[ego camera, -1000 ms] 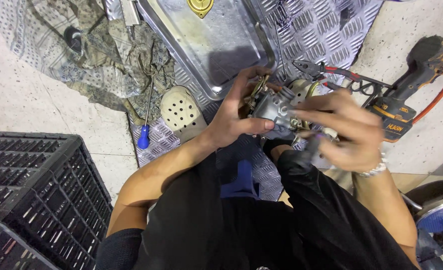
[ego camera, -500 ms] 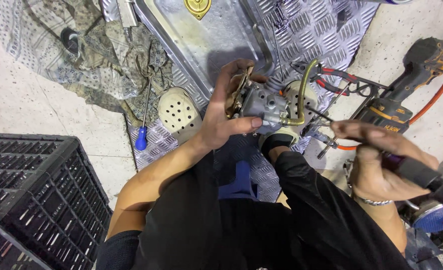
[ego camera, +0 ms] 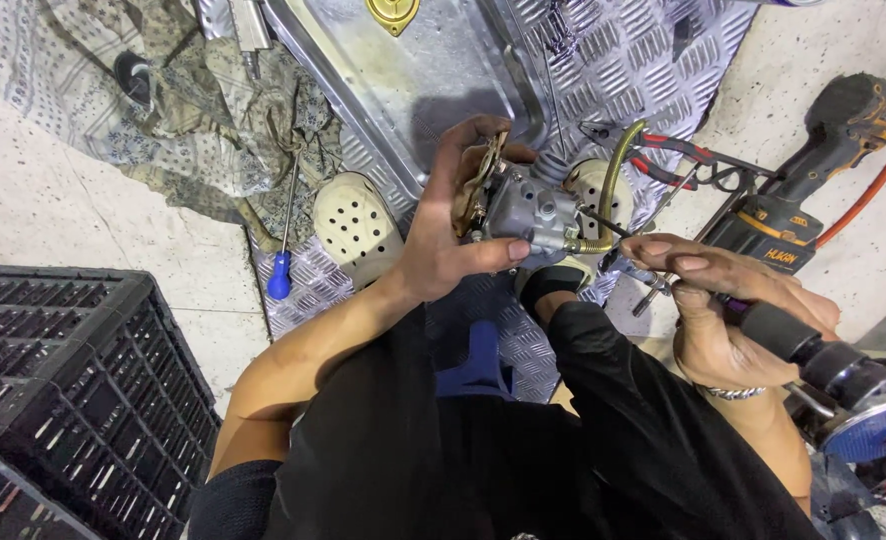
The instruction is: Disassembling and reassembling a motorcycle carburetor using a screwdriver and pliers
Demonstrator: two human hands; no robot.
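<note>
Nearest me: black trousers, knees up, a blue stool between them. Black plastic crate well off to the left hand's outer side.

Left hand is clamped round a grey metal carburettor, thumb underneath, fingers over the brass-coloured end. Body held up off the floor, roughly level with the knees. A curved brass-coloured tube loops out of its right side.

Right hand is closed round a screwdriver with a black handle; its thin shaft points toward the carburettor's right side, tip just beside the tube fitting. Cannot tell if the tip is seated on anything.

Progress, my read: the unit is out and in hand, and bench-type work on it is midway. One brass-coloured cover lies apart in the metal tray beyond the left hand, so some stripping looks done. The rest of the body looks assembled.

Past the hands: cream perforated clogs on chequer plate, blue-handled screwdriver just left of them, red-handled pliers beyond the right hand, cordless impact tool further right with an orange hose.

Surface: pale speckled concrete floor, patterned rag far left. Workshop floor.
</note>
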